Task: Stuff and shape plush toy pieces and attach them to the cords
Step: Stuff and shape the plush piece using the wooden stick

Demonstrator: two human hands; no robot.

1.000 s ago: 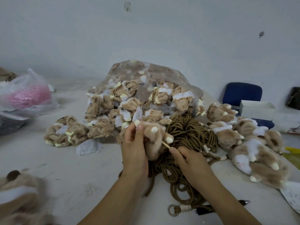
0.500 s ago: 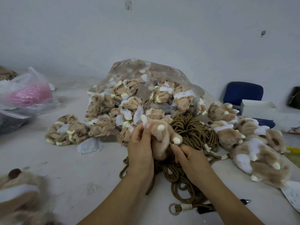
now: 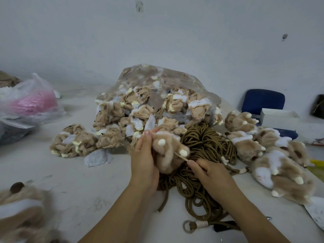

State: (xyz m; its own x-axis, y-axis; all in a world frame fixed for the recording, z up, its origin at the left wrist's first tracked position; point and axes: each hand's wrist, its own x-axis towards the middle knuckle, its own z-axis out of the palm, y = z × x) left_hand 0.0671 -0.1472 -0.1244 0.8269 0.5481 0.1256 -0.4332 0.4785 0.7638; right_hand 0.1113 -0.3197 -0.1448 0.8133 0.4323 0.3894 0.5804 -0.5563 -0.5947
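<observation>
One fuzzy tan plush paw with cream claw tips [image 3: 166, 155], held over the heap of coiled brown cords [image 3: 205, 141].
Your left hand [image 3: 145, 163] has its grip curled round the paw, thumb on top, over the cords on the pale surface [image 3: 87, 181]. A thin wooden stick [image 3: 181, 156] runs into the paw beside a claw; your right hand's [image 3: 212, 178] grip pinches its outer end. Push stuffing toward each toe in short strokes, brace the outside with your left fingers, and mind the tip does not pierce the fabric.
</observation>
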